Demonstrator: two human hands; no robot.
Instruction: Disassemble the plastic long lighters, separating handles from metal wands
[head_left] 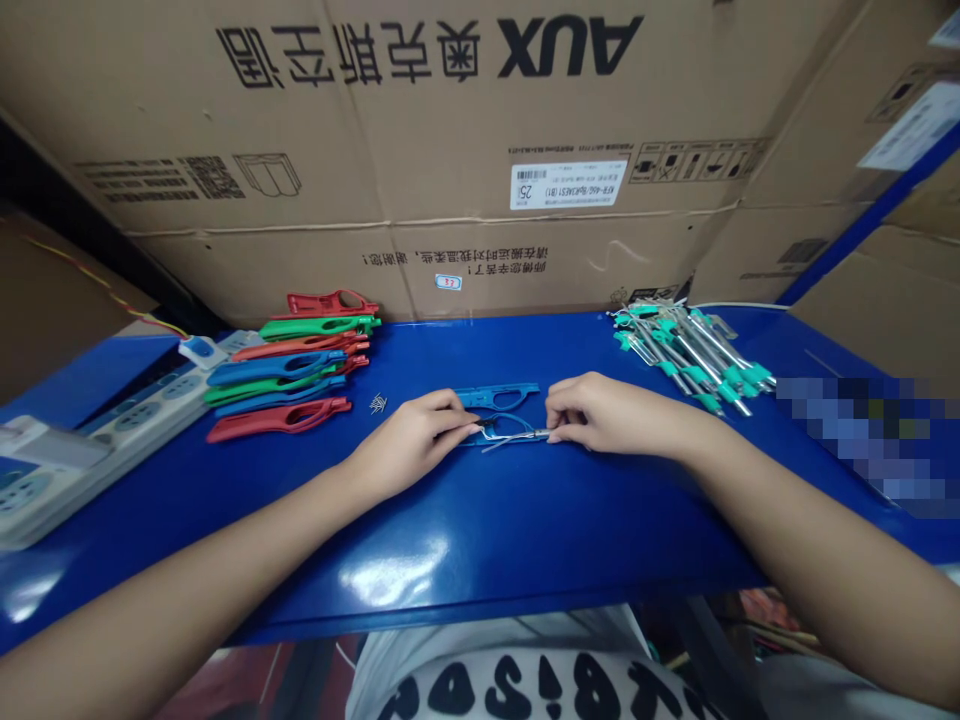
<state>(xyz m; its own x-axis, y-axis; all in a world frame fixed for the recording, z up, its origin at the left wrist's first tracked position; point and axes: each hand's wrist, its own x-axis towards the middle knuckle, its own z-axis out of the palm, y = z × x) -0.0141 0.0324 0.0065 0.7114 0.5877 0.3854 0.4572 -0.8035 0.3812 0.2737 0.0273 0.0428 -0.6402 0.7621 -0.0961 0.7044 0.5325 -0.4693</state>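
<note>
Layout on the table [480, 520]: plastic handle [499, 396] at centre, between both hands; stacked handles [289, 375] at 9 o'clock; power strip [82, 440] beyond them; metal rods [694, 355] at 2 o'clock; cardboard boxes [450, 150] at 12 o'clock, behind all.

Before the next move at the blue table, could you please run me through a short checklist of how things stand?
1. Left hand on the small metal piece: ok.
2. Right hand pinching its other end: ok.
3. Blue handle shell flat just behind the hands: ok.
4. Piece seated in shell: cannot tell.
5. Coloured handle stack within left reach: ok.
6. Green-tipped metal rods piled at right: ok.
</note>
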